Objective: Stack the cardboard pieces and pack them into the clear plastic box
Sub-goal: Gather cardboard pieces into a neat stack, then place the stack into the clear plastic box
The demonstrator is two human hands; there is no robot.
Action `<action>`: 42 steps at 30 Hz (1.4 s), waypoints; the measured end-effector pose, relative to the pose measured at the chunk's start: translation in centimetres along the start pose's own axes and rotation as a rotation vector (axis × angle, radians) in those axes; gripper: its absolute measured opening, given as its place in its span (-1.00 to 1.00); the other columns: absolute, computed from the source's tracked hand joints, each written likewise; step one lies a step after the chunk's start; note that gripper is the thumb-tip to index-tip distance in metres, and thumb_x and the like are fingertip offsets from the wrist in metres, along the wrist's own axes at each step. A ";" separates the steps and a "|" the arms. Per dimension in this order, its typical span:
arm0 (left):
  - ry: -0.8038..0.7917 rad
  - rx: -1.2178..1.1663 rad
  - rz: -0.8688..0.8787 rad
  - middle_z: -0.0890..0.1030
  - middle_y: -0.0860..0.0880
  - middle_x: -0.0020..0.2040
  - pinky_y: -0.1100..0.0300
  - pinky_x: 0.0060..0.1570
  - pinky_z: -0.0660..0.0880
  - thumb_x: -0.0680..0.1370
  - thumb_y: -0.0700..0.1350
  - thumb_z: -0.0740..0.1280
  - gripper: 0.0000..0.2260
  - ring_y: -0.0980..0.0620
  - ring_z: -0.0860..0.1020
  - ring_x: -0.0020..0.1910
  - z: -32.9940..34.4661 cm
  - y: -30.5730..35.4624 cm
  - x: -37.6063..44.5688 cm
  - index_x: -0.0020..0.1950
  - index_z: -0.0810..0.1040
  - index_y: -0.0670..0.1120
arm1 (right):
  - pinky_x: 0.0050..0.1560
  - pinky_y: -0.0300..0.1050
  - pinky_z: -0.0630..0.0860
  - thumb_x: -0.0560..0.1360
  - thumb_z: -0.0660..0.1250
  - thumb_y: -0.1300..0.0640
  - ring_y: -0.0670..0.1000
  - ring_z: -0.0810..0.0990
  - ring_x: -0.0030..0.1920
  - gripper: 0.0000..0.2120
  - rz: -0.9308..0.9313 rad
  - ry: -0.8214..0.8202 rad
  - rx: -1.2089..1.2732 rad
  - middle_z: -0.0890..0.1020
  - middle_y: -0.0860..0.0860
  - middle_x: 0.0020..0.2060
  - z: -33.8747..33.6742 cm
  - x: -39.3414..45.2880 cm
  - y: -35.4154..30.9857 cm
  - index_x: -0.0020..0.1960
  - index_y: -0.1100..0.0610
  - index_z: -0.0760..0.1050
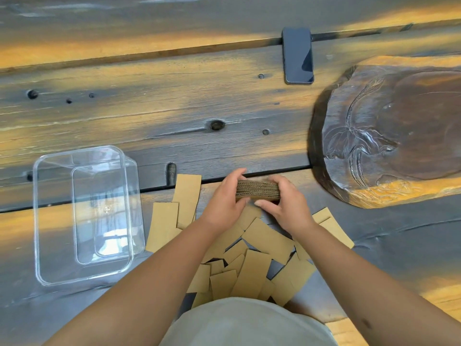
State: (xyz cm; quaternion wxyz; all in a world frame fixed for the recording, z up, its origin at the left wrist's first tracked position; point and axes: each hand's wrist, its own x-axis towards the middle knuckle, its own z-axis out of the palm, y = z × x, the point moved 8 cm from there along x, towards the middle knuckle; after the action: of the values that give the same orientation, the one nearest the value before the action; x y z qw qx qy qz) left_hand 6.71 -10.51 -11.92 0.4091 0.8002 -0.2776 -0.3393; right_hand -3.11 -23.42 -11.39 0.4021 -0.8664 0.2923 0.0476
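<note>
Dozens of loose pieces (257, 268) lie scattered flat and overlapping on the table (149, 108) right in front of the person, a few more fanned out to the left near the box. They look like thin corrugated card: light, stiff across the flutes, easy to slide, edges crush if squeezed hard. Just past the pile, both hands clamp one stack (258, 193) edge-on: left hand (224, 198) closed on its left end, right hand (282, 203) closed on the right end, thumbs on the near side. Good hold, I'd say: pressing the ends squares the stack and stops single cards shearing out; pinching only the middle would likely let it fan. Box (84, 213) sits well left of the stack, open side up, empty, rigid clear plastic, probably slippery on the wood. Farther back: carved tray (389, 131) at right, phone (298, 56) face up beyond.
</note>
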 end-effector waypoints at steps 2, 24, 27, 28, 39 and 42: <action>0.005 0.022 -0.018 0.48 0.12 0.15 0.36 0.10 0.38 0.51 -0.18 0.42 -0.51 0.15 0.47 0.12 -0.4 -0.1 0.1 0.37 0.32 0.00 | 0.06 -0.11 0.44 0.41 0.45 -0.06 0.03 0.50 0.13 -0.45 -0.112 -0.006 -0.160 0.54 0.02 0.15 -0.5 0.3 -0.4 0.32 0.07 0.38; 0.050 -0.781 -0.069 0.58 -0.07 0.14 0.00 0.11 0.55 0.49 -0.17 0.43 -0.44 -0.04 0.59 0.08 -7.3 5.0 -4.3 0.38 0.36 0.24 | -0.03 0.21 0.59 0.26 0.45 -0.16 0.09 0.64 -0.05 -0.59 0.104 -0.241 0.454 0.65 0.04 -0.06 -1.1 -3.0 -9.3 0.06 -0.05 0.50; 0.103 -0.896 -0.076 0.60 -0.02 0.12 -0.06 0.09 0.55 0.47 -0.17 0.42 -0.56 -0.05 0.58 0.10 -9.4 4.6 -6.1 0.28 0.49 0.20 | -0.04 0.18 0.61 0.31 0.45 -0.10 0.07 0.65 -0.03 -0.61 0.099 -0.311 0.455 0.65 0.04 -0.03 0.1 -3.5 -12.6 0.08 -0.02 0.49; 0.128 -0.917 -0.076 0.59 -0.01 0.12 -0.04 0.06 0.55 0.46 -0.17 0.42 -0.57 -0.04 0.58 0.10 -10.4 4.3 -6.8 0.26 0.49 0.18 | -0.05 0.11 0.62 0.35 0.45 -0.08 0.02 0.66 -0.03 -0.65 0.084 -0.346 0.430 0.65 0.02 -0.03 0.5 -3.7 -13.8 0.08 -0.03 0.48; 0.518 -1.108 -0.054 0.62 -0.03 0.11 0.07 -0.03 0.57 0.42 -0.24 0.40 -0.52 0.01 0.61 0.06 -21.5 -3.4 -17.8 0.30 0.43 0.05 | 0.00 0.03 0.50 0.42 0.43 -0.01 0.08 0.58 -0.02 -0.68 -0.391 -0.521 -0.176 0.64 0.06 -0.05 10.2 -2.6 -32.2 0.08 0.15 0.51; 0.605 -0.919 -0.138 0.52 -0.07 0.27 0.08 0.15 0.49 0.46 -0.18 0.42 -0.43 0.01 0.54 0.19 -24.3 -6.9 -20.9 0.43 0.32 0.01 | 0.02 0.03 0.49 0.43 0.43 0.01 0.10 0.57 0.01 -0.65 -0.464 -0.549 -0.246 0.62 0.10 -0.01 14.2 -2.5 -35.0 0.10 0.20 0.50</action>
State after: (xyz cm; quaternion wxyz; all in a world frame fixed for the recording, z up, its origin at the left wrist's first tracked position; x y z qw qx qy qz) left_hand 13.64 19.43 -0.53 0.7545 0.6175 0.0821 -0.2067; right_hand 16.04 5.75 3.22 0.3585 -0.9063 -0.0381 0.2204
